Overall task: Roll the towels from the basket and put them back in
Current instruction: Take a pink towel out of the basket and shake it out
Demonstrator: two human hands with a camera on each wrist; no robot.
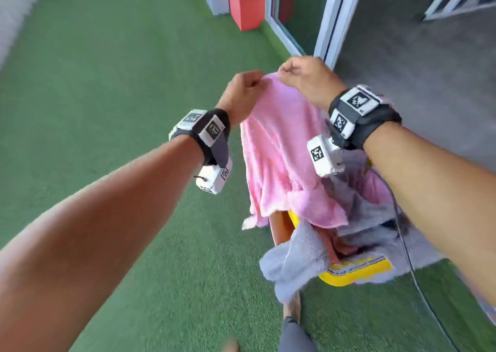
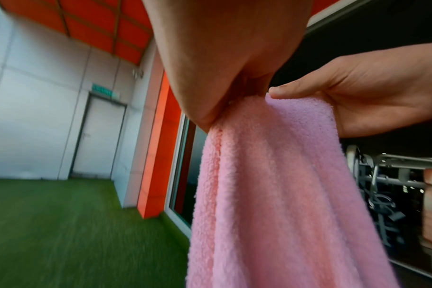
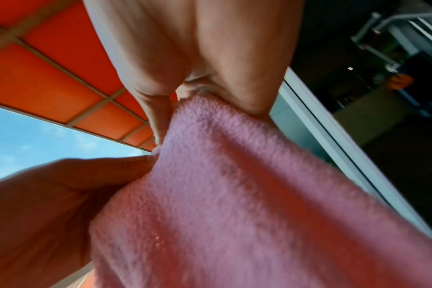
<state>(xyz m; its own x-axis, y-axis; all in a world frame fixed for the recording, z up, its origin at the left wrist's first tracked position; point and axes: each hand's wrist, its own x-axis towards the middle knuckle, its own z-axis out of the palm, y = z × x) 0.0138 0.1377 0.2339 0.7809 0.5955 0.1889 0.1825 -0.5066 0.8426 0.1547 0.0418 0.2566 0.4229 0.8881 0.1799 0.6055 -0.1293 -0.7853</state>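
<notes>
- Towels are the task's things: a pink towel (image 1: 279, 147) hangs in the middle of the head view, lifted by its top edge, its lower end draped over the yellow basket (image 1: 357, 271) at lower right
- Left hand (image 1: 243, 95) pinches the top edge between thumb and curled fingers; in the left wrist view the cloth comes out from under the thumb (image 2: 202, 109)
- Right hand (image 1: 308, 79) pinches the same edge just beside the left, so the hands sit close together at the centre top of the towel; its fingers (image 2: 306, 89) lie along the hem
- Held this way, the towel falls open under its own weight, which likely serves to find the edge and spread it out before rolling
- Grey towels (image 1: 298, 257) spill over the basket's near rim, still unrolled, so the task looks to be at an early stage
- Green turf floor (image 1: 107, 110) fills the left of the frame and seems the likely place to lay the cloth flat
- One risk: the trailing end may snag the other cloths
</notes>
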